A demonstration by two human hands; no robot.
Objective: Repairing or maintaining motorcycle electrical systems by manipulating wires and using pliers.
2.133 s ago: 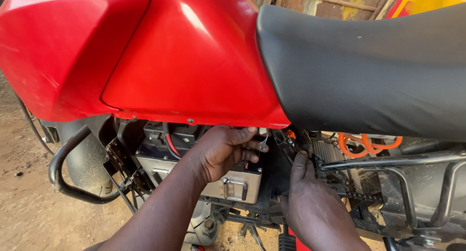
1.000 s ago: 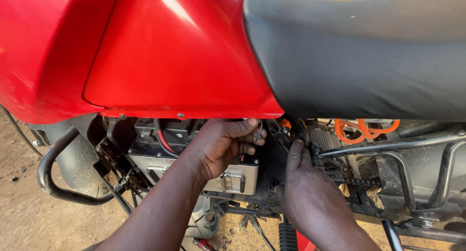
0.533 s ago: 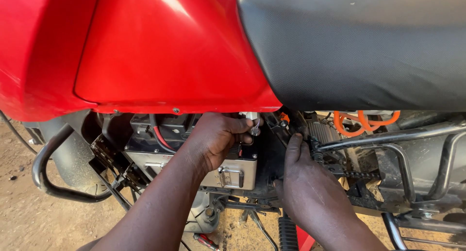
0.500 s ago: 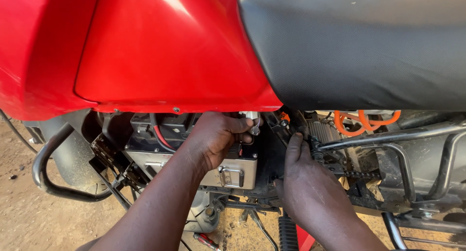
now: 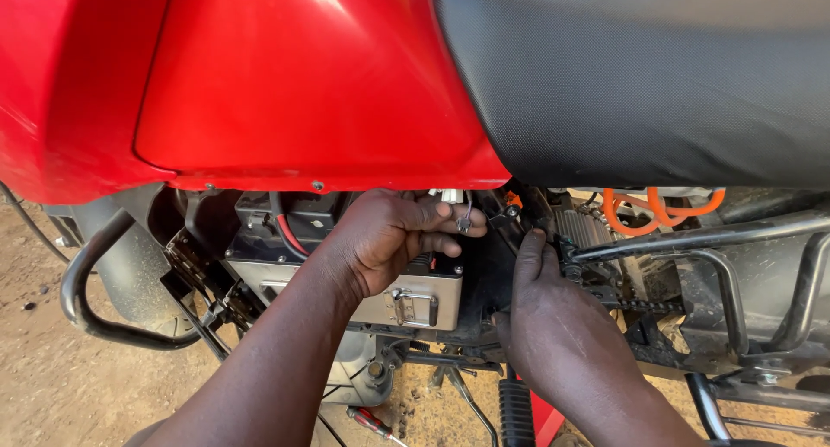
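My left hand (image 5: 389, 239) reaches under the red side panel (image 5: 311, 84) of a motorcycle, above a metal battery box (image 5: 415, 304). Its fingers curl around a small metal wire end (image 5: 464, 223) just below a white connector (image 5: 446, 194). My right hand (image 5: 553, 326) comes up from below, fingers stretched against a black part (image 5: 527, 212) of the frame beside the box. Its fingertips are partly hidden there. A red cable (image 5: 290, 233) runs down behind the box.
The black seat (image 5: 640, 75) overhangs the work area. Orange hoses (image 5: 657, 207) and a finned metal part (image 5: 584, 229) lie to the right, with black frame tubes (image 5: 692, 239). A black crash bar (image 5: 86, 300) curves at left. A red-handled screwdriver (image 5: 372, 423) lies on the dirt ground.
My left hand has shifted up and right, its fingers closing near the white connector. My right hand has slid up along the frame. The view has drawn closer.
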